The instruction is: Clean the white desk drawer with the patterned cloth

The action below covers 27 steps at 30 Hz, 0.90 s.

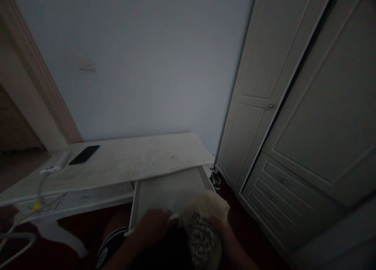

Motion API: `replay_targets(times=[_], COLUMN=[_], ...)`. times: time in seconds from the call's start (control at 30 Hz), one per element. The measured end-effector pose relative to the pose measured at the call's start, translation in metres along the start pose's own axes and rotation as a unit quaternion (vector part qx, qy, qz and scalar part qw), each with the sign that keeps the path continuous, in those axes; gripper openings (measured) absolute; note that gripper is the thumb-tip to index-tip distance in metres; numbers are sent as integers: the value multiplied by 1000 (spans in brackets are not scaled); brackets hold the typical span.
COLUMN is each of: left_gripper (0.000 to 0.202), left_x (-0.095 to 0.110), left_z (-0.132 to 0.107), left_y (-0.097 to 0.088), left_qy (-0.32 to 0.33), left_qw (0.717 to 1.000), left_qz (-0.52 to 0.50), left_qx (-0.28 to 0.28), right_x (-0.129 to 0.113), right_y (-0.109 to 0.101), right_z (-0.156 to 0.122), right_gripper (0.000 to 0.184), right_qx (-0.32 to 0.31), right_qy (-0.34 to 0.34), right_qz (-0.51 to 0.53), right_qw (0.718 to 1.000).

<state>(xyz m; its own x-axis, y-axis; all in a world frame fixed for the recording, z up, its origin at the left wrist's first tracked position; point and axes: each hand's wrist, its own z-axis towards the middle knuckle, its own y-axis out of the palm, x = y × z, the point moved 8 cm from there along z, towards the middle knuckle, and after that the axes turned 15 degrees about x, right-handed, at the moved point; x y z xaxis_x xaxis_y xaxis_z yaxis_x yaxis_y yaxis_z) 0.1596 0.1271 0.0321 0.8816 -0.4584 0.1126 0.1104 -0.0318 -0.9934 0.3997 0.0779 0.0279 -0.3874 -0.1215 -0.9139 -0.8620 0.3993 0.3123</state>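
A white drawer [169,187] stands pulled out of the desk in front of me, and its inside looks bare in the dim light. My right hand [219,226] grips a crumpled cream cloth [210,203] with a dark printed pattern on its lower part, over the drawer's right front. My left hand [154,221] is closed above the drawer's front edge, left of the cloth. A small whitish bit shows at its fingertips; whether it belongs to the cloth or the drawer I cannot tell.
The white desk top [141,156] carries a dark phone [84,155] and a white power strip [55,162] with cables at the left. Shoes [216,180] lie on the floor by the desk's right end. A white wardrobe [249,129] with drawers fills the right side.
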Motion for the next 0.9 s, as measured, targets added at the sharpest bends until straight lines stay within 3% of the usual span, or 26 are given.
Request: replay_targets(times=[0.1,0.17,0.2,0.23,0.3,0.37,0.43,0.53,0.63,0.7,0.77,0.9], left_gripper=[41,41,41,41,40,40,40,40,40,40,40,38], left_x=[7,10,12,14,19,23,27,29,28,27,26,26], left_z=[-13,-19,-21,-23,-28,-32,-36,-37,-38,-38,-38,-36], left_y=[9,14,16,19,24,30,34,35,36,38,40,40], left_qy=[-14,-17,-17,-16,-13,-13,-9,-7,-4,0,5,8], left_qw=[1000,1000,1000,1000,999,999,999,999,999,999,999,999], left_qz=[-6,-8,-5,0,3,-2,-11,-25,-32,-30,-28,-32], left_qx=[-12,-12,-13,-15,-29,-47,-53,-47,-42,-35,-27,-15], right_x=[-30,-62,-79,-95,-108,-97,-68,-10,40,54,58,60], right_y=[-9,-8,-1,12,46,78,101,121,129,131,131,132], right_z=[8,14,15,14,11,16,31,57,79,90,94,84], right_gripper=[75,72,68,62,50,42,41,60,106,116,111,110], right_qx=[-27,-28,-45,-70,-135,-181,-205,-243,-273,-261,-251,-292], right_qy=[-35,-135,-204,-277,-402,-456,-450,-400,-351,-337,-342,-389], right_qz=[-33,-108,-165,-232,-383,-518,-600,-645,-670,-685,-690,-661], right_qw=[998,985,964,930,821,701,629,604,594,591,587,571])
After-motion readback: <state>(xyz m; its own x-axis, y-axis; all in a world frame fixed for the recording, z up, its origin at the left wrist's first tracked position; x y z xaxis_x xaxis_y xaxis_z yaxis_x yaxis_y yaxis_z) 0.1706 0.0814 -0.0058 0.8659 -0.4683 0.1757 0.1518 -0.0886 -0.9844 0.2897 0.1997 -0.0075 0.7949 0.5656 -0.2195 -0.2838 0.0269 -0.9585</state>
